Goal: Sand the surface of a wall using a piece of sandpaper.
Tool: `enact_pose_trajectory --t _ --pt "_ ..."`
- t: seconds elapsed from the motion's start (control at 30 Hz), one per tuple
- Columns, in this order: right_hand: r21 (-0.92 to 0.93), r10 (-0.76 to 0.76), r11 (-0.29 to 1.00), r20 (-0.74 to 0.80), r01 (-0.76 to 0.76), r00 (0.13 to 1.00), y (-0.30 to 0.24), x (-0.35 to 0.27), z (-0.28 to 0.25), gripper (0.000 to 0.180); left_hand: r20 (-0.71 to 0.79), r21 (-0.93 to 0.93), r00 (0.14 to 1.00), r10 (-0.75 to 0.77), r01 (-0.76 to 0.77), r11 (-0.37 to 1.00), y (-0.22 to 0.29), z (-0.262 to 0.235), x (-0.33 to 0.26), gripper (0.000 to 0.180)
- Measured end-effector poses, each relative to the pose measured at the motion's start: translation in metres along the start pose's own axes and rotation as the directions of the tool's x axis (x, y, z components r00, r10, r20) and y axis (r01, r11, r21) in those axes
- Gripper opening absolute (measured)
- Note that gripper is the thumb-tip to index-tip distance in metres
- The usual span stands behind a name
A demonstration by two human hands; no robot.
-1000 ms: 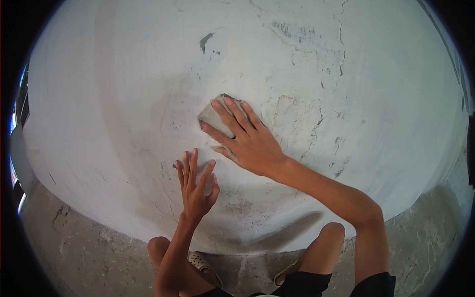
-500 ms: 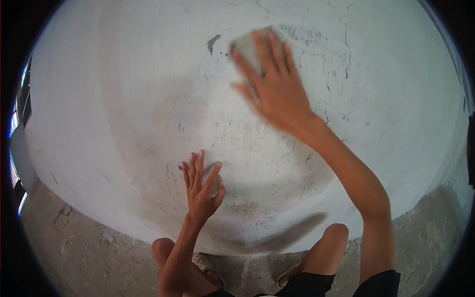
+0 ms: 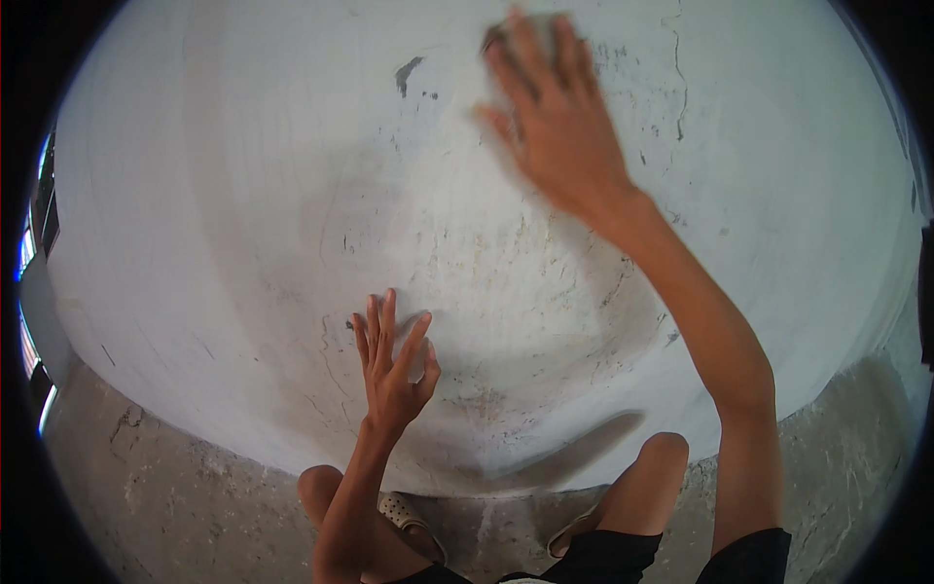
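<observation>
Against the white wall (image 3: 263, 224), my right hand (image 3: 574, 146) presses a grey, roughly square sheet that looks like sandpaper (image 3: 547, 35). Its fingers lie over the sheet and hide most of it; motion blurs both. Lower on the wall, left of the middle, my left hand (image 3: 394, 365) rests with fingertips touching the surface. The fingers there are spread and hold nothing. Dark scuffs, thin cracks and a chipped grey patch (image 3: 407, 75) mark the wall around my hands.
Grey concrete floor (image 3: 185, 477) meets the wall's foot in a curved line. My bent knees and a beige perforated clog (image 3: 397, 509) are close to the wall at the bottom. Bright gaps show at the far left rim.
My right hand has slid up and slightly right along the wall with the grey sheet under it. My left hand stays in nearly the same place.
</observation>
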State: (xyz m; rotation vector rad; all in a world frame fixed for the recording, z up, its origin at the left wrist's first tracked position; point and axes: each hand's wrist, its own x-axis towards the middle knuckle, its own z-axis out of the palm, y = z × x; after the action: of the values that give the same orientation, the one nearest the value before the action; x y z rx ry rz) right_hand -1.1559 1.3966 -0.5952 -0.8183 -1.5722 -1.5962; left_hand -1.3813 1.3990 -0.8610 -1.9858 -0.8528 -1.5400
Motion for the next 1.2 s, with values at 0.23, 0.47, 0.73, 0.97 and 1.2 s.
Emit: enact_pose_trajectory --t 0.23,0.47,0.73,0.97,1.2 --pt "0.2 -0.329 0.935 0.19 0.292 0.925 -0.043 -0.048 -0.005 0.061 0.022 0.002 1.0 -0.006 0.006 1.0 0.0 -0.007 -0.003 0.057" --pt "0.019 -0.03 0.999 0.042 0.029 0.999 0.007 0.021 0.003 0.063 0.006 -0.008 1.0 -0.007 0.007 1.0 0.0 0.003 -0.001 0.059" --pt "0.228 -0.278 0.946 0.203 0.231 0.939 -0.059 -0.054 -0.003 0.068 0.008 0.017 1.0 -0.022 0.022 1.0 -0.001 0.0 -0.002 0.06" --pt "0.2 -0.212 0.966 0.243 0.165 0.947 -0.023 -0.053 -0.005 0.063 0.009 0.009 1.0 -0.016 0.016 1.0 -0.003 0.006 -0.002 0.059" --pt "0.181 -0.037 0.984 0.214 -0.002 0.976 -0.062 -0.071 -0.008 0.068 0.002 0.028 1.0 -0.012 0.012 1.0 -0.004 0.003 -0.003 0.06"
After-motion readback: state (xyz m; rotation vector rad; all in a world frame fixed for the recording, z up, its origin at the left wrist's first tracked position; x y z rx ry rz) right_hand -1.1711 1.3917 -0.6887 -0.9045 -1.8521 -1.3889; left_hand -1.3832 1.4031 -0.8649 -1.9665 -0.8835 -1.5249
